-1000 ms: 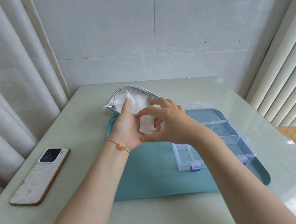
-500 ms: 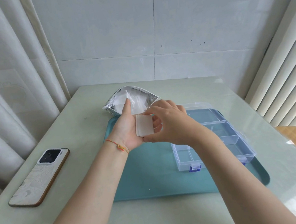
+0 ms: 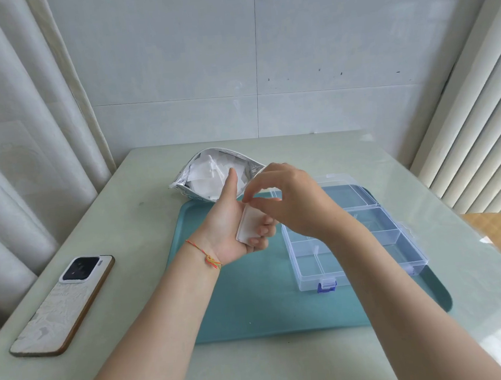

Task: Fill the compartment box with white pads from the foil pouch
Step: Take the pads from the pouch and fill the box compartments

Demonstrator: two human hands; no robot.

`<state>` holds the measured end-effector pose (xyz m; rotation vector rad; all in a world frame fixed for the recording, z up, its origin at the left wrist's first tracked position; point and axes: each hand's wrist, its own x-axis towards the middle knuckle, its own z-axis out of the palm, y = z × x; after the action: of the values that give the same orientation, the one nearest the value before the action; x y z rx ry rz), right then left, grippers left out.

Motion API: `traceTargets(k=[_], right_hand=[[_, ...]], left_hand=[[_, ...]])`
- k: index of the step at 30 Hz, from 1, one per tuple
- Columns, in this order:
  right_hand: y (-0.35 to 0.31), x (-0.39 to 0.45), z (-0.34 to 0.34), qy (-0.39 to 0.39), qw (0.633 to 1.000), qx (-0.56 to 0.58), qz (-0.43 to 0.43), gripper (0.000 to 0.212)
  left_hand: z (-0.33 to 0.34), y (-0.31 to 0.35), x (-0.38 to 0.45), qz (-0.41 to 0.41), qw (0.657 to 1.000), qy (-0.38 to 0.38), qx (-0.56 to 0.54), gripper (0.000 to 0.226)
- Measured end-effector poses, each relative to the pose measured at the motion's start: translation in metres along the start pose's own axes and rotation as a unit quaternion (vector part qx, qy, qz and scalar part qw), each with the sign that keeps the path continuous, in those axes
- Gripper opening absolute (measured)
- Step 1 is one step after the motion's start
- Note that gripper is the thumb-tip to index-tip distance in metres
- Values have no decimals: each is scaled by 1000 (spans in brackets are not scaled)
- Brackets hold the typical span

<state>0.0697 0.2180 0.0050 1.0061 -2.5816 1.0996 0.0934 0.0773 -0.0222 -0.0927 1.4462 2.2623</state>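
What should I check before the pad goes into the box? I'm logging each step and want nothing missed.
1. Pad held: ok, the left hand cups it and the right hand pinches its top edge.
2. Single pad or a stack: cannot tell.
3. Box open: ok, the lid is back and the compartments are exposed.
4. Compartments free: ok for those in view, which look empty; the right forearm hides part of the box.
5. Box seated: ok, it rests flat on the tray.
6. Pouch supply: ok, it lies open with more white pads inside.
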Motion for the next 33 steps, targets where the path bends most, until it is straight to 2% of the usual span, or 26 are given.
traceTargets(k=[6, 11, 16, 20, 27, 30, 33], right_hand=[[4, 0, -7, -6, 1000, -18, -13, 11], [14, 0, -13, 28, 998, -45, -15, 9], [17, -1, -19, 22, 998, -45, -22, 7], [15, -1, -18, 18, 999, -31, -21, 7], [13, 1, -11, 15, 999, -13, 35, 9], [10, 2, -8, 30, 993, 46, 109, 7], [4, 3, -4, 8, 964, 173, 203, 26]], left_hand=[[-5, 2, 2, 9, 999, -21, -30, 71], [-5, 4, 1, 43, 999, -21, -9, 30], [-4, 5, 1, 51, 999, 7, -14, 22], [-3, 4, 5, 56, 997, 33, -35, 26], [2, 4, 8, 87, 989, 86, -79, 27], [2, 2, 9, 131, 979, 145, -60, 37], [1, 0, 10, 178, 965, 191, -20, 49]])
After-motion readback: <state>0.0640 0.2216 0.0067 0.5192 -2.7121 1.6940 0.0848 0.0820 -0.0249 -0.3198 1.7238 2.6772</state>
